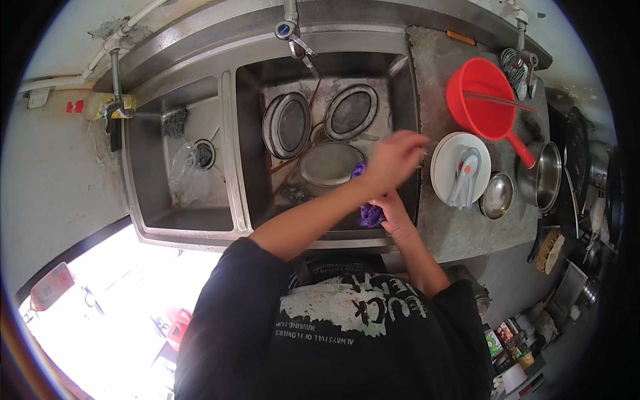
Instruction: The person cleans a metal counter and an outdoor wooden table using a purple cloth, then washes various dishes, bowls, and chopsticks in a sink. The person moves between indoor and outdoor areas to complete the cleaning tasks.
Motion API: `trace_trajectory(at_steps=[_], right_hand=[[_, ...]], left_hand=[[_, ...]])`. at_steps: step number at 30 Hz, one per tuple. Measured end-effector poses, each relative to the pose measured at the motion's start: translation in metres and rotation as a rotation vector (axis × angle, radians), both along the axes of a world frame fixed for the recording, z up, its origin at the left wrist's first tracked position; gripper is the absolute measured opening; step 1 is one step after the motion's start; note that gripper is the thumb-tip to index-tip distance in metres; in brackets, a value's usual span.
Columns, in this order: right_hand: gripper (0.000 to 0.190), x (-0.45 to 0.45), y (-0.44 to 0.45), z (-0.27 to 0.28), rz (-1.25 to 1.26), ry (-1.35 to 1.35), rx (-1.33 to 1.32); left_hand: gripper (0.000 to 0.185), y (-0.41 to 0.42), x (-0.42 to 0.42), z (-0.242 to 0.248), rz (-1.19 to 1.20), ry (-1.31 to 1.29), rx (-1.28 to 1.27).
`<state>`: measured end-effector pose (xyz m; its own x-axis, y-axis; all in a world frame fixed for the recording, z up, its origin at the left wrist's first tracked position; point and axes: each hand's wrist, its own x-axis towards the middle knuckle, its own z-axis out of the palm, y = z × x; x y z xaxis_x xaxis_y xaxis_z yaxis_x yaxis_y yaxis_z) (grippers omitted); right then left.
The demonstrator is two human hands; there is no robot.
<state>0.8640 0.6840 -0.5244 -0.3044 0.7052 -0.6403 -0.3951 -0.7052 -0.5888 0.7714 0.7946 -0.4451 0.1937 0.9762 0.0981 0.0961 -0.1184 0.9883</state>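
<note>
My left hand (400, 155) is motion-blurred over the right side of the large steel sink (327, 234), its arm crossing in front of my right hand. Its fingers are bent towards the right rim; whether they hold something is unclear. Below it, my right hand (395, 212) grips a purple scrubbing cloth (371, 216). More purple shows beyond my left forearm. In the basin, a stack of oval metal plates (292, 125) leans at the left. Another oval plate (351, 112) lies at the back right, and a third (331, 164) sits nearer me. Reddish chopsticks (284, 166) lie among them.
Water runs from the faucet (295, 40). On the right counter are a red ladle (482, 120), white plates (437, 172) with spoons (466, 175) on top, a metal bowl (496, 196) and a pot (542, 175). The smaller left basin (192, 220) holds a plastic bag (184, 167).
</note>
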Motion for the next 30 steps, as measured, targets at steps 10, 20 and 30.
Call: trace_trajectory(at_steps=[10,20,30], right_hand=[[0.046,-0.004,0.031,0.013,0.071,-0.073,-0.037],[0.049,-0.032,0.032,0.024,0.118,-0.111,-0.06],[0.048,-0.039,0.038,0.003,0.062,-0.09,-0.086]], left_hand=[[0.029,-0.097,-0.208,-0.215,0.126,1.25,-0.229],[0.019,-0.086,-0.185,-0.217,0.021,1.118,-0.504],[0.03,-0.077,-0.217,-0.202,0.768,0.598,-0.62]])
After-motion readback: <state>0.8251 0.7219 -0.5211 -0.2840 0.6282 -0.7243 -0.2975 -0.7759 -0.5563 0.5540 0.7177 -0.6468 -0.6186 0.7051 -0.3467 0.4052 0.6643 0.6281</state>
